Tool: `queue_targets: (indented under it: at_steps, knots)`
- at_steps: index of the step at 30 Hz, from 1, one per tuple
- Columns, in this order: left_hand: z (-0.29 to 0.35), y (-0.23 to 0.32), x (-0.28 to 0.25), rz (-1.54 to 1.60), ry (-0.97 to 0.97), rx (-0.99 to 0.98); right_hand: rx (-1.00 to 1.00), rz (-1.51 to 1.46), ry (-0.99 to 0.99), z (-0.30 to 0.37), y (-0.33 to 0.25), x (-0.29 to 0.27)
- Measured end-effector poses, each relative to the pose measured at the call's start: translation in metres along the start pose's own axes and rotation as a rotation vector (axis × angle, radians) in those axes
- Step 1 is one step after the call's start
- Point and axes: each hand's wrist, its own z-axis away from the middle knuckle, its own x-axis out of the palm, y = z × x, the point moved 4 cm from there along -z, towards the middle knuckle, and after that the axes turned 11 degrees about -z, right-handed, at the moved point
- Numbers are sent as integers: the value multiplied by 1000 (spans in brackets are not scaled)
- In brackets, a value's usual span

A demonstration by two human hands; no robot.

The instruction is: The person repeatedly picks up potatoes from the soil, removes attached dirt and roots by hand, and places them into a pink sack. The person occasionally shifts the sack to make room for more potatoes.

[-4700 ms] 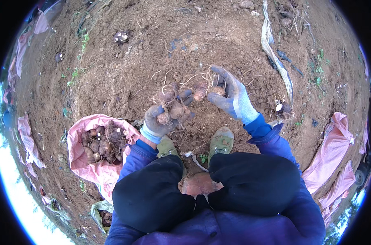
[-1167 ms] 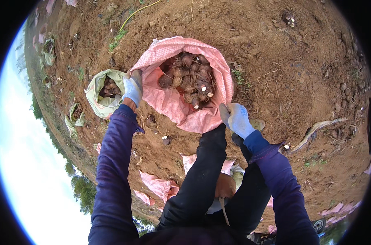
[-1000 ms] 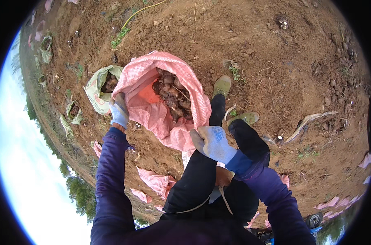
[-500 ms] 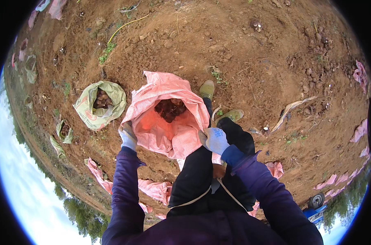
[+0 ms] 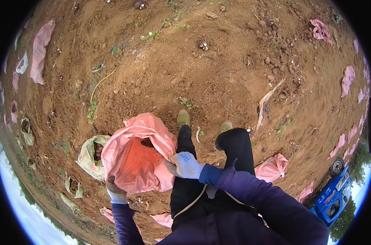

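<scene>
a gloved right hand (image 5: 184, 165) clenches the right-hand rim of a pink woven sack (image 5: 137, 163); the gloved left hand (image 5: 116, 191) grasps its lower left edge; between the two hands the sack gapes untied, a dark load (image 5: 147, 142) just showing deep inside; some loading looks done, with slack room apparently left above it; the fabric is thin, crinkled plastic weave, lit orange-red within; ahead and left of the left hand slumps an olive-green sack (image 5: 87, 162) of rounded brown tubers (image 5: 98, 150); well ahead of the right hand, on crumbly brown soil (image 5: 152, 85), lies a root clump (image 5: 202, 44) with white cut faces, seemingly ungathered; to that hand's right curls a dry, papery strip (image 5: 267, 101)
</scene>
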Motion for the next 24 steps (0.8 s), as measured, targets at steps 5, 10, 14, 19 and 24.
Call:
queue_targets:
  at_steps: [5,10,14,19,24]
  knots:
    - [61,92,133,38,-204,41,-172,1,38,-23,-41,-117]
    - [75,146,312,167,-433,47,-74,-73,-25,-50,-27,-303]
    - [-16,137,490,85,-487,95,212,-65,224,-116,67,-450]
    - [-131,91,695,-1856,-46,932,69,-251,584,-93,200,-601]
    - [-192,72,799,-732,-26,350,465,-206,699,81,329,-729]
